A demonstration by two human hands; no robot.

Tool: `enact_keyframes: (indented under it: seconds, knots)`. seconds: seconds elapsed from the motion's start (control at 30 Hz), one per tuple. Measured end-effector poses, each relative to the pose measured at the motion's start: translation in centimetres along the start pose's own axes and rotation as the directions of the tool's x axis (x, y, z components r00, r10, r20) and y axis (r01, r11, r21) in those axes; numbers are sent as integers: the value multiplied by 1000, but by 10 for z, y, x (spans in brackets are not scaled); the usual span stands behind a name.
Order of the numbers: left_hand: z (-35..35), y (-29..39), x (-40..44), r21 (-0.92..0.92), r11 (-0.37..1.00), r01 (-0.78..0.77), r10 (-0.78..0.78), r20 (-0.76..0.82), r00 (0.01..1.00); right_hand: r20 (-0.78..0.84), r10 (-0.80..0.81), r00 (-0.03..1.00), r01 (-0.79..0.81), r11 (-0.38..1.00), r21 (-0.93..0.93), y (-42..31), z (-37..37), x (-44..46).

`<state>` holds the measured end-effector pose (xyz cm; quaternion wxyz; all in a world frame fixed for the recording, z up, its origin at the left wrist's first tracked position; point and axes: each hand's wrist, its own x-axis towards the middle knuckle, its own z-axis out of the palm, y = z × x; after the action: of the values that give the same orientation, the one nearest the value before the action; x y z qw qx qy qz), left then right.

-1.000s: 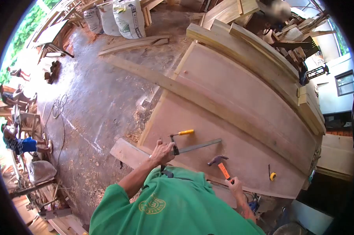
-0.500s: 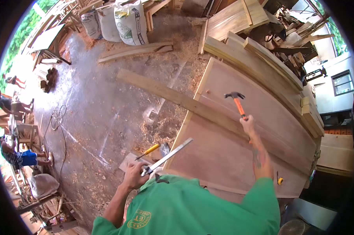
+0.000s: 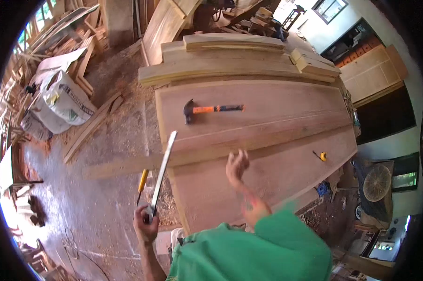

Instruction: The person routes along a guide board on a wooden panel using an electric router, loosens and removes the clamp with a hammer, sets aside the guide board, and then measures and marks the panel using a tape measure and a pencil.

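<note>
My left hand [image 3: 147, 225] is closed round the head of a combination square [image 3: 161, 173], whose steel blade points up and away. A yellow-handled tool [image 3: 143, 180] with a thin dark shaft reaches down to the same hand and appears held there too; its tip is hard to make out. My right hand [image 3: 237, 166] hovers by the long plank [image 3: 267, 139], its fingers loosely curled and apart, with nothing visible in them. Beyond it, a claw hammer [image 3: 216, 108] with an orange and black handle lies on the wide wooden panel [image 3: 202, 196].
A small yellow tape measure [image 3: 323, 156] sits at the panel's right part. Thick timber boards [image 3: 230, 68] are stacked along the far side. White sacks [image 3: 71, 100] stand at the left on the shaving-strewn floor [image 3: 80, 187]. The long plank juts past the panel's left edge.
My right hand has let go of the hammer, which now lies on the panel, and has drawn back nearer to me. The view has turned right; the square stays in my left hand.
</note>
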<state>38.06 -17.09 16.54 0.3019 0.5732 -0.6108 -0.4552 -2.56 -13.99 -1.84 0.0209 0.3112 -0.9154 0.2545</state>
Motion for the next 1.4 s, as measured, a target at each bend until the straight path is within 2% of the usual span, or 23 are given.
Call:
enact_keyframes:
  seconds: [0.1, 0.2, 0.27, 0.33, 0.47, 0.5, 0.57, 0.63, 0.7, 0.77, 0.83, 0.87, 0.9, 0.97, 1.03, 1.1, 1.13, 1.2, 1.27, 1.3, 1.33, 1.37, 1.4]
  knots:
    - [41, 40, 97, 229, 925, -305, 275, 152, 949, -111, 184, 977, -181, 983, 36, 21, -5, -35]
    - [110, 52, 195, 242, 807, -539, 451, 338, 826, 15, 293, 956, -287, 944, -162, 5, -27, -40]
    - [167, 87, 239, 361, 635, -683, 537, 429, 726, -42, 181, 983, -186, 952, -242, 4, -27, -36]
    - [223, 110, 271, 357, 646, -674, 464, 517, 719, -75, 196, 978, -208, 952, -225, 2, -29, -34]
    - [319, 93, 337, 322, 507, -800, 570, 570, 591, -63, 156, 986, -166, 959, -228, 4, -30, -37]
    - [332, 95, 349, 385, 561, -733, 432, 619, 656, -75, 156, 985, -170, 958, -229, 5, -30, -37]
    - [343, 84, 368, 360, 502, -786, 515, 606, 606, -33, 178, 983, -181, 961, -211, 2, -32, -37]
    - [336, 75, 365, 347, 433, -832, 579, 601, 552, -33, 192, 981, -195, 965, -177, 4, -29, -39]
    - [320, 74, 350, 333, 576, -746, 602, 444, 663, -54, 201, 978, -206, 969, -133, 2, -28, -37]
    - [287, 57, 326, 145, 595, -790, 694, 404, 596, 45, 257, 965, -247, 956, -160, 2, -29, -38]
    - [230, 11, 280, 438, 596, -673, 461, 500, 733, 29, 275, 961, -267, 950, -164, 3, -28, -37]
    - [202, 18, 247, 628, 617, -474, 107, 530, 841, 25, 288, 957, -280, 944, -174, 0, -26, -39]
    - [175, 1, 226, 591, 632, -501, 83, 592, 802, 65, 320, 945, -307, 938, -164, 0, -27, -35]
    - [141, 5, 193, 565, 686, -458, 20, 614, 789, -148, 126, 981, -168, 932, -320, 1, -20, -35]
    - [120, -43, 187, 626, 629, -462, 47, 562, 826, 73, 256, 964, -236, 949, -208, -17, -42, -22]
    - [118, -46, 194, 664, 654, -363, -5, 483, 875, -90, 175, 980, -190, 958, -213, -6, -15, -32]
    - [123, -57, 204, 703, 551, -451, 136, 457, 879, -100, 150, 984, -170, 958, -231, -8, -15, -33]
    - [139, -66, 210, 777, 344, -528, 31, 552, 833, -101, 73, 992, -95, 966, -241, 5, -17, -35]
    - [134, -55, 195, 761, 296, -577, 21, 599, 800, -162, 60, 985, -96, 971, -220, 8, -16, -35]
    - [125, -53, 183, 703, 224, -675, 1, 693, 721, -180, 79, 980, -104, 985, -135, 37, 11, -33]
    - [115, -54, 167, 721, 225, -655, 1, 673, 740, -200, 108, 974, -120, 992, -48, 65, 34, -31]
    - [108, -54, 150, 722, 191, -665, 82, 664, 743, -106, 204, 973, -147, 907, 395, 69, 28, -34]
    - [99, -51, 141, 714, 163, -681, 166, 661, 732, -113, 197, 974, -137, 907, 399, 94, 33, -35]
